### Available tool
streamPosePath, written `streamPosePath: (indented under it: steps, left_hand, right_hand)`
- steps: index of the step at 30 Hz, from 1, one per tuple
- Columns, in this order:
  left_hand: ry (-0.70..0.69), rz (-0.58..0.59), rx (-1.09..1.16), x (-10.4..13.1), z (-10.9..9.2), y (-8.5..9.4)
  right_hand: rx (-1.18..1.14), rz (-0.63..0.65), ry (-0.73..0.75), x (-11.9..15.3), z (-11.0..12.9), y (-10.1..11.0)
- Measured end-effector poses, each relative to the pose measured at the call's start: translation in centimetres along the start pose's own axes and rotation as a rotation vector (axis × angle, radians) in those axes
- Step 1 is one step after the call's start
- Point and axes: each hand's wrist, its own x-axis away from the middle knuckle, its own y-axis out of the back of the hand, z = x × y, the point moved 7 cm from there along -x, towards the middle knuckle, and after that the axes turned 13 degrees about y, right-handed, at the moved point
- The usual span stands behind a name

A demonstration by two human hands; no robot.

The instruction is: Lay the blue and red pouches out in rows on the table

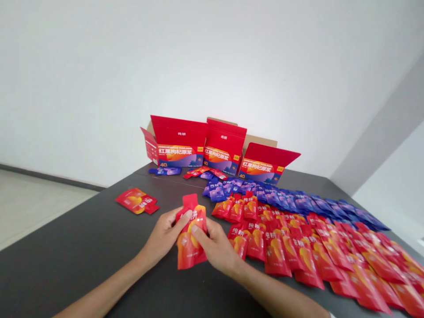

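Note:
Between my two hands I hold a red and orange pouch (188, 247) upright above the dark table, its narrow spout end pointing up. My left hand (167, 229) grips its left side with the thumb across the front. On the other side, my right hand (218, 245) grips the pouch with its thumb pressed on the printed face. The fingers behind the pouch are hidden, and whether it is a single pouch or a few stacked I cannot tell. To the left lies another red pouch (134, 201), flat on the table.
Three open red cartons (180, 152), (220, 154), (261, 168) stand along the back. Several blue pouches (165, 171) and red pouches (200, 171) lie before them. Rows of red pouches (278, 256) and blue pouches (301, 202) cover the right side of the dark table (99, 247).

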Motion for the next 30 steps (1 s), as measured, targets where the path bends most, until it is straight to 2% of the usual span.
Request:
streamPosePath:
  steps: [4, 7, 9, 12, 15, 17, 18, 21, 27, 30]
  left_hand:
    - [0.063, 0.029, 0.026, -0.1, 0.4, 0.0]
    - [0.047, 0.050, 0.049, -0.2, -0.1, 0.1]
    - [0.035, 0.093, 0.074, -0.4, -0.4, 0.0]
    - [0.044, 0.117, 0.118, -0.8, -0.5, 0.0]
    - [0.063, 0.064, 0.136, -1.3, -0.1, 0.3]
    - [0.072, 0.052, 0.134, -1.5, 0.2, 0.4]
    - [0.076, 0.060, 0.129, -1.6, 0.4, 0.3]
    - [0.076, 0.095, 0.110, -1.6, 0.7, 0.0]
    - [0.063, 0.082, 0.095, -1.5, 0.6, 0.1]
    - [0.063, 0.094, 0.084, -1.4, 0.6, -0.1]
  right_hand:
    - [-0.220, -0.022, -0.087, -0.2, 0.8, -0.2]
    - [-0.335, -0.120, -0.199, -0.1, 1.9, 1.8]
    - [-0.270, -0.210, -0.289, 0.6, 2.7, 5.2]
    - [-0.021, -0.294, -0.397, 3.0, 3.6, 12.4]
    - [0.310, -0.327, -0.480, 7.1, 3.3, 19.9]
    - [0.607, -0.308, -0.550, 9.9, 2.5, 23.5]
    - [0.726, -0.285, -0.579, 11.0, 2.0, 24.6]
    - [0.947, -0.220, -0.618, 12.6, 0.8, 25.8]
    - [1.231, -0.280, -0.647, 12.5, 0.2, 25.4]
    - [1.351, -0.253, -0.678, 12.4, -0.5, 24.8]
